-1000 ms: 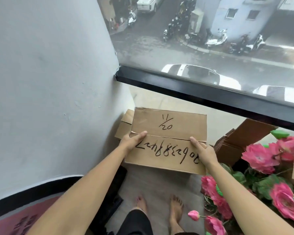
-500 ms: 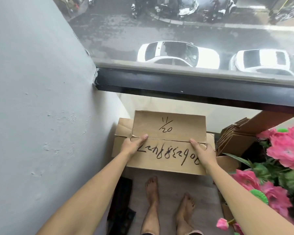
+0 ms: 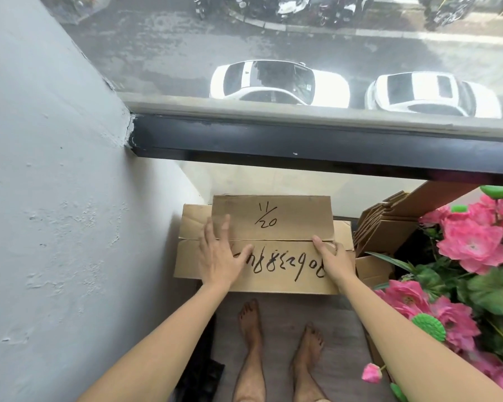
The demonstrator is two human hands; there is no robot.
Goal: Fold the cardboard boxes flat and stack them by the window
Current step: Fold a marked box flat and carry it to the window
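— Cardboard, flattened: the top box (image 3: 273,245) lies on another flat box (image 3: 195,221) on the floor, in the corner under the window (image 3: 302,134).

— And the hands?

— Left hand (image 3: 219,256) presses it with straight fingers; right hand (image 3: 333,261) grips its right edge, fingertips hidden beneath. Lower layers are mostly covered.

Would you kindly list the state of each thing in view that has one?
Top box: flattened, lying on the stack.
Stack: flat, under the top box.
Left hand: open, pressing the top box.
Right hand: gripping the top box's right edge.
Side boxes: folded, leaning on edge.
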